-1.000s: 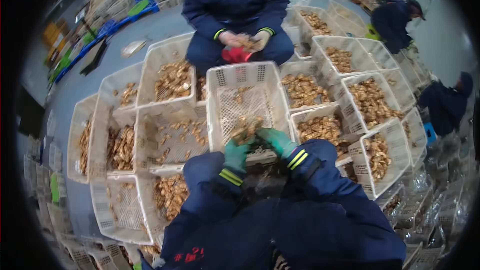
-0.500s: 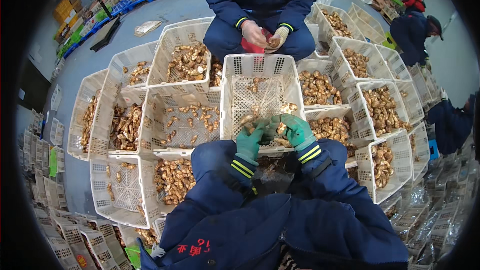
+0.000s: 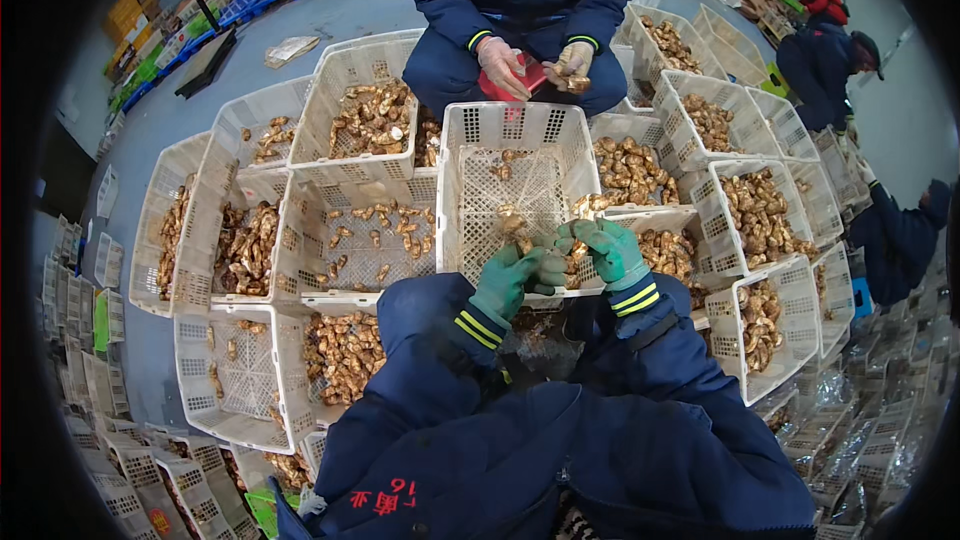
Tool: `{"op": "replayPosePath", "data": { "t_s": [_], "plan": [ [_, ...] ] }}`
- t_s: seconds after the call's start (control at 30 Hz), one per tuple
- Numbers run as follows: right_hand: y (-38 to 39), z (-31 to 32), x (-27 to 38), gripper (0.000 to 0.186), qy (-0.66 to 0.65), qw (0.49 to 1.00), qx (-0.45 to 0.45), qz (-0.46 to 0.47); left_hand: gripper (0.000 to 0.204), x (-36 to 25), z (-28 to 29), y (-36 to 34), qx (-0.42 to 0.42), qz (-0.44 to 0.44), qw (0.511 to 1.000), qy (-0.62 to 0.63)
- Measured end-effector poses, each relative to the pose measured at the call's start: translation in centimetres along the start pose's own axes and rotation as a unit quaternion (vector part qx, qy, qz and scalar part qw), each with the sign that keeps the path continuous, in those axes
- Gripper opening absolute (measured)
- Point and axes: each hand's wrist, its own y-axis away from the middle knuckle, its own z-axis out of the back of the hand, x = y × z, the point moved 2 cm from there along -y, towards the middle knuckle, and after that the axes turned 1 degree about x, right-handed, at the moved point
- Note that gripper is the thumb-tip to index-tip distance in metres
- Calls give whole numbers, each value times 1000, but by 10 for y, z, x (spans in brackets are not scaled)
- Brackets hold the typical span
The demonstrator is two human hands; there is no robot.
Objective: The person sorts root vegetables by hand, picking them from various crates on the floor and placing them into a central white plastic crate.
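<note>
A white perforated plastic crate (image 3: 520, 122) stands in front of me, with a few brown-and-cream mushrooms on its mesh bottom. Both my hands wear green gloves and are over its near end. My left hand (image 3: 508, 278) is closed, and a mushroom (image 3: 514, 224) sticks out at its fingertips. Close beside it on the right, my right hand (image 3: 606, 250) has its fingers curled at a mushroom (image 3: 576, 262), which the glove partly hides. One more mushroom (image 3: 590, 205) shows just beyond the right fingers, against the crate's right side.
Across the crate sits a co-worker with gloved hands (image 3: 500, 68) and a red thing on the lap. Crates of mushrooms surround us, such as a sparsely filled one (image 3: 365, 285) at left and a fuller one (image 3: 768, 220) at right. More people (image 3: 825, 70) are at far right.
My right hand has shifted a little to the right with its mushroom. My left hand has moved slightly right too. The co-worker's hands have moved apart.
</note>
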Motion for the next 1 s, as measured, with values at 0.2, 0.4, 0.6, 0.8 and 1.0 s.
{"op": "replayPosePath", "data": {
  "t_s": [0.2,0.4,0.6,0.8,1.0],
  "plan": [
    [10,0,3,20,169,985,-15,-7,20,-2,-1,1,-41,52,998,22],
    [13,-10,1,19,113,993,-24,-32,25,12,18,-3,-61,50,996,-51],
    [15,10,-26,18,268,960,10,85,18,15,11,-7,-83,42,988,-125],
    [5,-41,-34,24,309,947,-25,-90,15,32,39,-18,-125,-30,981,-146],
    [10,-71,-53,50,281,951,-43,-124,26,96,125,-44,-89,-124,863,-481]
  ]
}}
